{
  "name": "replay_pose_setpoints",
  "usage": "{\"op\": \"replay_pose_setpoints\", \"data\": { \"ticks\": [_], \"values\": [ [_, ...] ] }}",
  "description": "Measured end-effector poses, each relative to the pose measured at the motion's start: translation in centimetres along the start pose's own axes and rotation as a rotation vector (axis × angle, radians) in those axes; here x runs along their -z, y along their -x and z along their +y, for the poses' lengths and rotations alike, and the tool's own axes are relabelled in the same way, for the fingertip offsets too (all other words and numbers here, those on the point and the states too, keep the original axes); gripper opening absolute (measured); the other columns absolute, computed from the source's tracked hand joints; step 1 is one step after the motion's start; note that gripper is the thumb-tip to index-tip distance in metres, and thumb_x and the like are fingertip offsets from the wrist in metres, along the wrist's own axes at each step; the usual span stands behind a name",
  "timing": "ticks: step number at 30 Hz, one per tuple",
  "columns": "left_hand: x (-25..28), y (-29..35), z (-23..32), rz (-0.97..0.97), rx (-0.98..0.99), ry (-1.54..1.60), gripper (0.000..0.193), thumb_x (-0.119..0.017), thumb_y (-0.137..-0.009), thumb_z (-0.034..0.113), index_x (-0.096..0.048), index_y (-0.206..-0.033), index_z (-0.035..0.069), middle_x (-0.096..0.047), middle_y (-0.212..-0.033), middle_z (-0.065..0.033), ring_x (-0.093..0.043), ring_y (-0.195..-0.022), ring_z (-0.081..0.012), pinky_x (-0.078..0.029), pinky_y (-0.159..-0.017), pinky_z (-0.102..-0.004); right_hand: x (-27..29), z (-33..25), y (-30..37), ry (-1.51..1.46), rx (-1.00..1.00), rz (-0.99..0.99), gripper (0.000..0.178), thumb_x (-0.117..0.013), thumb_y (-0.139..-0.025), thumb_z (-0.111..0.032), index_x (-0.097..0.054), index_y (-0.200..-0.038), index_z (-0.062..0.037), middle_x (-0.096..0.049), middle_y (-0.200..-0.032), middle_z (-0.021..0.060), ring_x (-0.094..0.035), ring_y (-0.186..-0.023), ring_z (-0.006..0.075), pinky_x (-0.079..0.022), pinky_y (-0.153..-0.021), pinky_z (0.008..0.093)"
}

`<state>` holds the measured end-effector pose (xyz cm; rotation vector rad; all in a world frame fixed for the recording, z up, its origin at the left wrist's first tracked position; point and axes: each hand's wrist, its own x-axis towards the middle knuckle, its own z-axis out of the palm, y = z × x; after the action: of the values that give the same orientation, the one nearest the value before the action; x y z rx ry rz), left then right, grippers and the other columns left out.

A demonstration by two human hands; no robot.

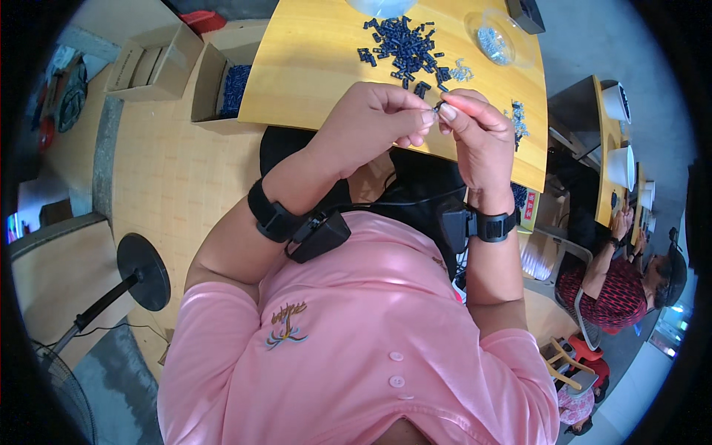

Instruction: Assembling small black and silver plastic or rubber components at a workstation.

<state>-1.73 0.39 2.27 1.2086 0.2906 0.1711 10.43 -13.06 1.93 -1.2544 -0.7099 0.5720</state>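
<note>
My left hand (365, 122) and my right hand (483, 137) meet fingertip to fingertip over the near edge of the yellow table (297, 81). Between their pinched thumbs and forefingers is a small black part (437, 107), mostly covered by the fingers, so its exact kind does not show. Just beyond the hands lies a loose heap of small black plastic parts (406, 46). A little pile of small shiny metal pieces (461, 70) sits at the heap's right side, and another scatter of metal pieces (517, 119) lies right of my right hand.
A clear round dish (492, 41) of metal pieces and a pale container (382, 6) stand farther back. Left of the table are an open carton (211, 81) with dark blue parts and another cardboard box (156, 67). A co-worker (612, 289) sits at tables with white buckets (620, 167) at right.
</note>
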Motion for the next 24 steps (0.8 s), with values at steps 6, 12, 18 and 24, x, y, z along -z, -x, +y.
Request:
{"op": "replay_pose_setpoints", "data": {
  "ticks": [6, 12, 18, 24],
  "values": [
    [0.17, 0.09, -0.06, -0.062, 0.067, 0.120, 0.020, -0.062, -0.084, 0.018, -0.064, -0.091, -0.001, -0.062, -0.074, -0.0023, -0.055, -0.063, -0.0064, -0.043, -0.059, -0.0181, 0.26, 0.10, -0.27, -0.125, -0.016, -0.103, 0.017, -0.062, -0.077, 0.008, -0.066, -0.092, 0.0023, -0.061, -0.096, 0.0117, -0.061, -0.078, 0.0167, -0.050, -0.068, 0.0246],
    [0.28, 0.28, -0.20, -0.118, 0.152, 0.237, 0.020, -0.062, -0.085, 0.017, -0.065, -0.092, -0.001, -0.063, -0.078, -0.0034, -0.056, -0.065, -0.0075, -0.045, -0.061, -0.0198, 0.60, 0.09, -0.58, -0.264, -0.074, -0.206, 0.017, -0.061, -0.077, 0.008, -0.066, -0.092, 0.0028, -0.060, -0.097, 0.0146, -0.061, -0.087, 0.0208, -0.050, -0.077, 0.0291],
    [0.19, 0.27, -0.46, -0.085, 0.183, 0.241, 0.020, -0.061, -0.085, 0.016, -0.064, -0.094, -0.002, -0.062, -0.078, -0.0032, -0.056, -0.065, -0.0075, -0.046, -0.062, -0.0200, 0.85, 0.32, -0.95, -0.204, -0.101, -0.255, 0.018, -0.061, -0.077, 0.008, -0.066, -0.093, 0.0025, -0.063, -0.098, 0.0175, -0.060, -0.091, 0.0224, -0.048, -0.084, 0.0317],
    [0.17, 0.35, -0.32, -0.149, 0.200, 0.386, 0.020, -0.059, -0.086, 0.015, -0.063, -0.094, -0.003, -0.060, -0.078, -0.0030, -0.056, -0.066, -0.0077, -0.045, -0.061, -0.0199, 0.34, 0.63, -0.59, -0.362, -0.172, -0.228, 0.017, -0.060, -0.079, 0.005, -0.067, -0.094, 0.0005, -0.062, -0.103, 0.0208, -0.061, -0.092, 0.0234, -0.050, -0.081, 0.0323]
  ]
}}
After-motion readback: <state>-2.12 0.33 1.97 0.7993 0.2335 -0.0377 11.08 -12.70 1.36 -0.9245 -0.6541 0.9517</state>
